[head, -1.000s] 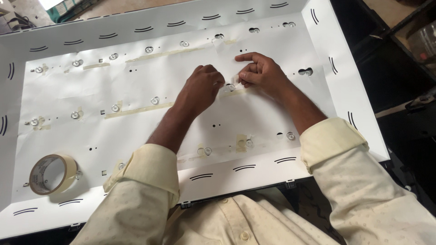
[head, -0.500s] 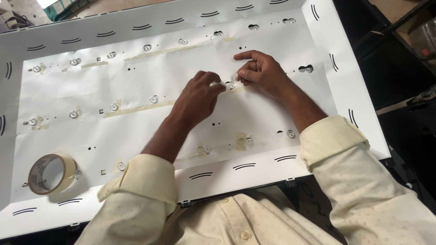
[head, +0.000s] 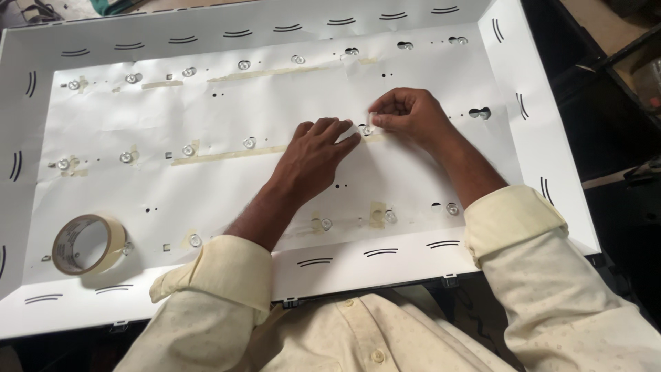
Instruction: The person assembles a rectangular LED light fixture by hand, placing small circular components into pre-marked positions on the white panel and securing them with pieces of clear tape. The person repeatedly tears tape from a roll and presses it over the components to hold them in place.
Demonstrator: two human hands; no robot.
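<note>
Left hand has flattened onto white sheet; right hand grip seemingly pinches tape, panel edges well apart.

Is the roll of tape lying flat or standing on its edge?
Flat. The roll of tape lies on its side on the white panel, its round hole facing up.

Cream dotted shirt, buttoned cuffs, bare hands
</note>
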